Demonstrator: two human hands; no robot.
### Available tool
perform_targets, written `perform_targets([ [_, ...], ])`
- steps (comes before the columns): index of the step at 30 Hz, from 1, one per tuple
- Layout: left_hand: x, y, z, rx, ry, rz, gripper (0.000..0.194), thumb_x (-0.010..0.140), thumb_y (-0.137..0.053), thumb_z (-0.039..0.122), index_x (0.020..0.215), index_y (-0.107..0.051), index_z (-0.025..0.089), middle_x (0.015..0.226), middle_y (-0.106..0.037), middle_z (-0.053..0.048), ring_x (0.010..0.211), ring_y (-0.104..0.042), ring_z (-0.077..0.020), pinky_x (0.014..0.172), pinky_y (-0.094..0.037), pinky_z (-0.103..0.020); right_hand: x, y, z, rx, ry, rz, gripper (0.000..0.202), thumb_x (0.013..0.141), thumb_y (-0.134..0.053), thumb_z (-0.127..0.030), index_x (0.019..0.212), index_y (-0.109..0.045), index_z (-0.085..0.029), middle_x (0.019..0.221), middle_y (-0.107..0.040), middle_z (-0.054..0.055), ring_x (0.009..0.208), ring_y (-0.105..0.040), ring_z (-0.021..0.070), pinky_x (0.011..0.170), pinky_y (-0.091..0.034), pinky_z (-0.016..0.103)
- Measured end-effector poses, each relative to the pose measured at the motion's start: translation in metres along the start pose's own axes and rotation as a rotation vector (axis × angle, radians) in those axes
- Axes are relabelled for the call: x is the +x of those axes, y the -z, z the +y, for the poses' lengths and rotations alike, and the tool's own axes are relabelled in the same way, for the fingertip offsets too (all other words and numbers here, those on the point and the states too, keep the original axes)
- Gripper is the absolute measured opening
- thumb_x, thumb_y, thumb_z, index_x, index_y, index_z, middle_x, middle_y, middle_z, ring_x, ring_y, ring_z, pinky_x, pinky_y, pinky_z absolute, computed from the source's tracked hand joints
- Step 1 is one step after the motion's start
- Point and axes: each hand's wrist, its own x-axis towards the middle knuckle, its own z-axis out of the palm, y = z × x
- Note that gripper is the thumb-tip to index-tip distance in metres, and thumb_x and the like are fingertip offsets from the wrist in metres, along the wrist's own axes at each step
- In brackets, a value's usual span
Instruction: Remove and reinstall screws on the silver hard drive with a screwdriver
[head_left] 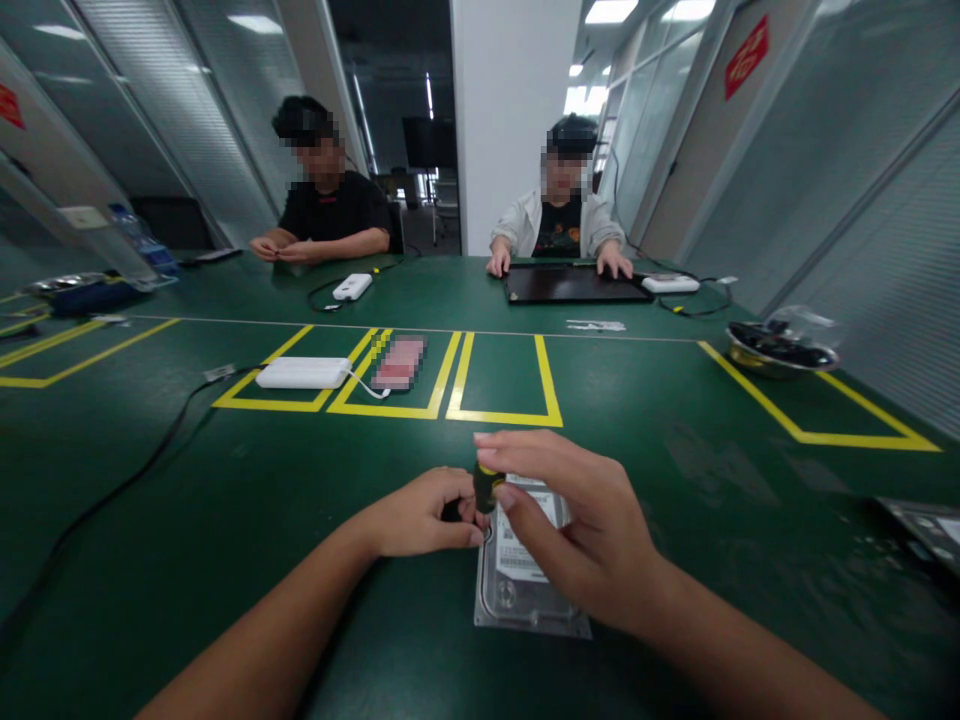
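A silver hard drive with a white label [517, 560] lies on the green table in front of me. My right hand [577, 520] reaches over it, thumb and fingers closed on the dark and yellow handle of a screwdriver [489, 487], which stands roughly upright near the drive's left edge. Beside that edge is my left hand [427, 512], its thumb and fingers drawn together at the foot of the screwdriver. What those fingers hold, if anything, is too small to make out. The screwdriver's tip is hidden.
Beyond yellow tape frames [504, 415] lie a white power bank [304, 373] and a phone [400, 362]. A bowl of dark items [781, 345] stands at right, another device [926, 530] nearer. Across the table, two people sit; one touches a black panel [577, 284].
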Motion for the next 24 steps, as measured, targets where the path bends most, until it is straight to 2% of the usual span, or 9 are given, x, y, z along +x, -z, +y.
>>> perform_targets([
  [3, 0.0002, -0.0002, 0.0004, 0.049, 0.021, 0.046, 0.022, 0.083, -0.068, 0.035, 0.090, -0.059, 0.015, 0.087, -0.062, -0.003, 0.085, -0.058, -0.0196, 0.075, -0.045, -0.030, 0.0009, 0.0004, -0.0017, 0.008, -0.002, -0.001, 0.029, 0.090, -0.058, -0.007, 0.117, -0.061, -0.019, 0.115, -0.066, 0.005, 0.108, -0.062, 0.0153, 0.094, -0.054, 0.034],
  [7, 0.0002, -0.0009, 0.0016, 0.036, 0.005, 0.036, 0.020, 0.083, -0.068, 0.032, 0.092, -0.060, 0.015, 0.090, -0.064, -0.003, 0.083, -0.059, -0.0188, 0.074, -0.046, -0.030, 0.0028, 0.0004, -0.0025, -0.012, -0.025, 0.015, 0.024, 0.088, -0.065, -0.011, 0.111, -0.065, -0.017, 0.106, -0.065, 0.005, 0.098, -0.062, 0.0143, 0.083, -0.055, 0.029],
  [13, -0.0013, -0.0035, -0.0007, 0.017, 0.011, 0.066, 0.030, 0.085, -0.068, 0.032, 0.109, -0.059, 0.017, 0.100, -0.067, -0.005, 0.094, -0.061, -0.0221, 0.083, -0.047, -0.033, 0.0015, 0.0010, -0.0002, -0.036, -0.015, -0.002, 0.033, 0.090, -0.057, -0.007, 0.121, -0.062, -0.018, 0.118, -0.065, 0.004, 0.113, -0.060, 0.0153, 0.099, -0.051, 0.032],
  [15, -0.0013, -0.0032, -0.0003, 0.019, 0.019, 0.055, 0.030, 0.085, -0.068, 0.032, 0.109, -0.059, 0.016, 0.099, -0.067, -0.005, 0.095, -0.061, -0.0223, 0.082, -0.047, -0.033, 0.0008, 0.0005, -0.0001, -0.026, -0.012, -0.004, 0.031, 0.090, -0.058, -0.006, 0.119, -0.062, -0.017, 0.116, -0.066, 0.004, 0.110, -0.060, 0.0142, 0.097, -0.052, 0.030],
  [20, -0.0001, -0.0014, 0.0035, 0.021, 0.020, 0.053, 0.031, 0.083, -0.069, 0.031, 0.108, -0.060, 0.016, 0.100, -0.066, -0.005, 0.093, -0.061, -0.0215, 0.081, -0.047, -0.032, 0.0008, 0.0005, -0.0023, -0.043, -0.036, 0.033, 0.024, 0.086, -0.067, -0.011, 0.109, -0.066, -0.014, 0.103, -0.062, 0.006, 0.095, -0.061, 0.0132, 0.080, -0.054, 0.026],
  [24, -0.0006, -0.0030, 0.0019, 0.021, 0.014, 0.061, 0.027, 0.084, -0.068, 0.032, 0.105, -0.061, 0.016, 0.100, -0.067, -0.005, 0.095, -0.061, -0.0226, 0.080, -0.047, -0.032, 0.0023, 0.0018, -0.0028, -0.048, -0.014, 0.016, 0.030, 0.089, -0.058, -0.008, 0.117, -0.063, -0.015, 0.114, -0.063, 0.008, 0.107, -0.060, 0.0163, 0.090, -0.054, 0.032],
])
